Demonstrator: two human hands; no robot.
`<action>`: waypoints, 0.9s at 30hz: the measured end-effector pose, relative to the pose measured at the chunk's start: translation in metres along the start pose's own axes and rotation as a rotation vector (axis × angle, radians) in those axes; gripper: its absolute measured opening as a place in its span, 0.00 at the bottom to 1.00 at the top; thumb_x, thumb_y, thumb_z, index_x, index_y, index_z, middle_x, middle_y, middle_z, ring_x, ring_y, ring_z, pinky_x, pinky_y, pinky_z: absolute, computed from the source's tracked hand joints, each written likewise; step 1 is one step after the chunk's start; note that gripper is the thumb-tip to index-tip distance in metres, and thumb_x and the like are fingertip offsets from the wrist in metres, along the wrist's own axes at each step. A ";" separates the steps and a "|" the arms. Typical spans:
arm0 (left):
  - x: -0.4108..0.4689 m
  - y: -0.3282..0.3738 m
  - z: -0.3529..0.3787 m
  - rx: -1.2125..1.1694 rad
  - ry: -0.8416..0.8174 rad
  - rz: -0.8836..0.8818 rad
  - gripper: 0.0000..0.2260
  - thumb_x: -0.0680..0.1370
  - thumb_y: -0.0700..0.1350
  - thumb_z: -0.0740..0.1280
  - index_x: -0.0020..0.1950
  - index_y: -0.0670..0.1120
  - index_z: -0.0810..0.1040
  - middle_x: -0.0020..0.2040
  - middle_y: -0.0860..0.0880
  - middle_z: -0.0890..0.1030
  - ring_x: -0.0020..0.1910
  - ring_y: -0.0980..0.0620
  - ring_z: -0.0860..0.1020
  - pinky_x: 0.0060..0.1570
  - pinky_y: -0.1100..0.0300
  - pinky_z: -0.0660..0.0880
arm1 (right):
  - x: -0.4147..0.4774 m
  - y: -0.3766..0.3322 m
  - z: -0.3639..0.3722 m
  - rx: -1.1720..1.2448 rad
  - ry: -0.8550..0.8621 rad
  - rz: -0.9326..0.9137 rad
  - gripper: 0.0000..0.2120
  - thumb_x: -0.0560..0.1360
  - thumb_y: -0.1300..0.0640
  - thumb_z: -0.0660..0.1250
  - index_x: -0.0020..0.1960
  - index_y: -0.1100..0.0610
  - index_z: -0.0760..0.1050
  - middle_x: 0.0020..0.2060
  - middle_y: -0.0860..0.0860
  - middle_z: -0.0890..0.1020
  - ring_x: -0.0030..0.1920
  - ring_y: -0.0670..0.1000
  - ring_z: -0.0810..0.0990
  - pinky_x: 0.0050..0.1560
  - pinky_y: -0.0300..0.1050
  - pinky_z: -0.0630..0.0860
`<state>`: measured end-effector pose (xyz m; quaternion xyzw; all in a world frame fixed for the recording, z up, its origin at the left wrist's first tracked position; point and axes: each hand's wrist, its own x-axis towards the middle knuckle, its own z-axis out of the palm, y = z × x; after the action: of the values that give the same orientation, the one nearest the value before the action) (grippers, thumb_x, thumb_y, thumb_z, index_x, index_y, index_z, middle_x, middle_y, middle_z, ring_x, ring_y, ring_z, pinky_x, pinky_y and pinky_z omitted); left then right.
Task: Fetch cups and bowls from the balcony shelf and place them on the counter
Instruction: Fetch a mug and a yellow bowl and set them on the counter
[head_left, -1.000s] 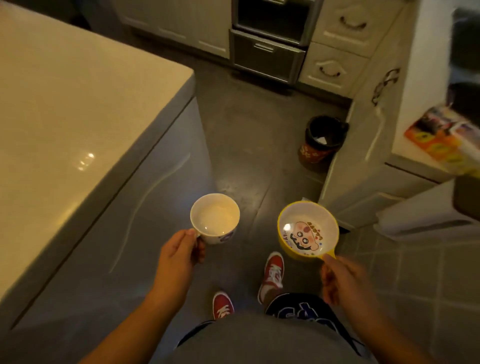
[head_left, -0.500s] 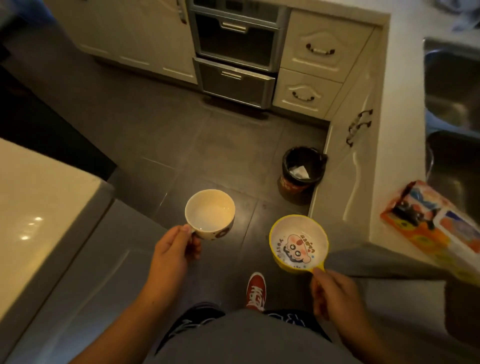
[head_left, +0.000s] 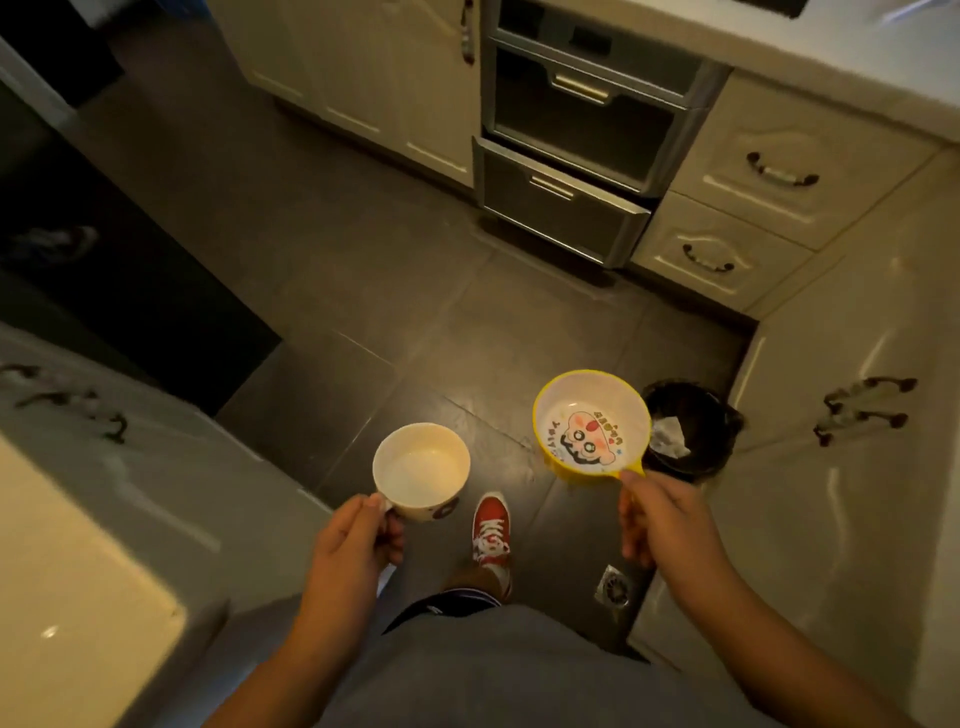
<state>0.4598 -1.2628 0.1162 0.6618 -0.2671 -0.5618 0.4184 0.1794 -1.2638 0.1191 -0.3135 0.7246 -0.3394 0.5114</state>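
My left hand (head_left: 358, 530) grips the handle of a white cup (head_left: 422, 470), held upright over the dark floor; its inside looks empty. My right hand (head_left: 660, 519) pinches the short handle of a yellow-rimmed bowl (head_left: 589, 423) with a cartoon face printed inside. Both are carried at waist height, the bowl a little further forward and to the right of the cup. A pale counter corner (head_left: 78, 613) sits at the lower left, and another countertop (head_left: 831, 67) runs along the top right.
A black waste bin (head_left: 691, 431) stands on the floor just right of the bowl. An oven and a slightly open drawer (head_left: 561, 208) face me, with cream cabinets (head_left: 841, 415) on the right. My red shoe (head_left: 491, 527) steps on dark tiles.
I have walked forward and turned left: the oven and cabinets came closer, the bin slid to the right beside the bowl, and the sink side left the view. Both hands keep their hold.
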 end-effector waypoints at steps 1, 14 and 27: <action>0.017 0.007 0.009 -0.006 0.001 -0.006 0.15 0.82 0.41 0.58 0.36 0.42 0.76 0.29 0.49 0.76 0.28 0.55 0.73 0.31 0.59 0.71 | 0.012 -0.009 -0.001 0.003 0.001 0.009 0.21 0.79 0.54 0.61 0.28 0.56 0.72 0.21 0.50 0.72 0.18 0.49 0.72 0.17 0.37 0.65; 0.187 0.124 0.144 0.030 -0.079 -0.020 0.18 0.81 0.45 0.59 0.33 0.50 0.79 0.29 0.50 0.78 0.30 0.54 0.75 0.36 0.54 0.72 | 0.138 -0.094 -0.057 0.030 0.046 0.059 0.20 0.80 0.60 0.61 0.30 0.66 0.70 0.21 0.59 0.69 0.17 0.52 0.68 0.17 0.36 0.63; 0.320 0.233 0.229 -0.048 0.130 0.031 0.13 0.82 0.40 0.57 0.40 0.40 0.75 0.31 0.45 0.75 0.30 0.50 0.72 0.31 0.59 0.71 | 0.382 -0.233 -0.073 -0.117 -0.259 -0.027 0.20 0.79 0.59 0.62 0.28 0.61 0.71 0.20 0.56 0.69 0.18 0.53 0.69 0.20 0.38 0.64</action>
<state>0.3384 -1.7028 0.1445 0.6825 -0.2363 -0.5173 0.4591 0.0280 -1.6907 0.1248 -0.3939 0.6667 -0.2602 0.5768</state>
